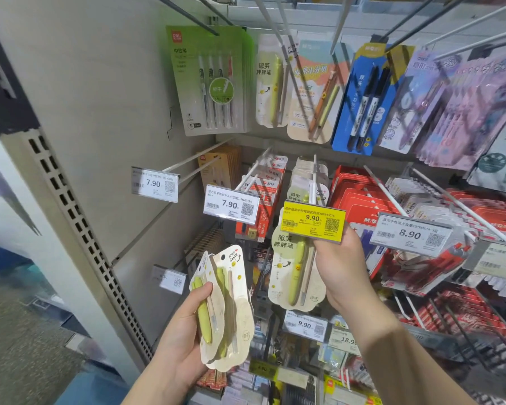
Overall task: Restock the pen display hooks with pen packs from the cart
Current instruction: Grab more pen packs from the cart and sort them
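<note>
A person's left hand [184, 325] grips a small fan of cream-coloured pen packs [228, 311] low in front of the display, thumb across the front card; two cards show clearly and a third edge may sit behind, though the count cannot be settled. The right hand [338, 268] is raised a little farther in, its fingers curled around the edge of a single matching pack [292, 270] that hangs just under the yellow 9.90 price tag [313, 222]. Whether that pack's hole is already over the white hook [315, 182] cannot be told, since the tag hides the tip. Behind the tag, a short row of the same cream packs [307, 182] already rides the hook.

The likely step is threading the single pack onto the hook. The risk is a missed hole: the tag blocks the view of the tip, so the card could snag, bend or slip off. The loosely fanned packs in the left hand could also slide apart.

Three white price tags sit level with the yellow one. Farther back, the top row carries a green pack [211, 80] and a blue marker pack [365, 103]. No cart is in view.
</note>
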### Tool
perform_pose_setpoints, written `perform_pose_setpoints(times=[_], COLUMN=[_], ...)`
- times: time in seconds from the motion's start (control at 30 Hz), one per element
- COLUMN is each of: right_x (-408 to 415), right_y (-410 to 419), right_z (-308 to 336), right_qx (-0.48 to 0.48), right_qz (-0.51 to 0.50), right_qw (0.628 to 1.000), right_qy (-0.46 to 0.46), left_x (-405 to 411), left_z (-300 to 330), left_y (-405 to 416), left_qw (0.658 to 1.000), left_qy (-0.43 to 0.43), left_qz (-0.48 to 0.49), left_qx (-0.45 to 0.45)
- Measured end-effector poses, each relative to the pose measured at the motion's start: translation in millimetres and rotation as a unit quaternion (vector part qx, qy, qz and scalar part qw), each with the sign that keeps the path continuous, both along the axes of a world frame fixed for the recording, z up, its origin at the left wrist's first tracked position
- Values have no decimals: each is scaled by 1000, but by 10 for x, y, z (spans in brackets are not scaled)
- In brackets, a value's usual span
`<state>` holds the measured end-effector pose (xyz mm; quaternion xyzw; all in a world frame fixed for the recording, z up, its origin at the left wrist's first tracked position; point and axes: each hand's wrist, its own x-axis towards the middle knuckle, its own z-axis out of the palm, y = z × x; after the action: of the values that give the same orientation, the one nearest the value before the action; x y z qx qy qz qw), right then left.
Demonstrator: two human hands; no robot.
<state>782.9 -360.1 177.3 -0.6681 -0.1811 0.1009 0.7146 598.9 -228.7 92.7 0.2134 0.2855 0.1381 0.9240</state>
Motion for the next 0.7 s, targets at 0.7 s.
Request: perform_pose_setpoints(times=[0.7], right_x=[224], right_y=[140], right_z=[-122], right_qx=[-15], right_qz=[-19], right_qw=[999], right_qy=[-29], left_x=[1], left_z=[31], left_y=[-4], left_qw=[999], left_qy=[-34], left_qz=[0], left_qx=[-24])
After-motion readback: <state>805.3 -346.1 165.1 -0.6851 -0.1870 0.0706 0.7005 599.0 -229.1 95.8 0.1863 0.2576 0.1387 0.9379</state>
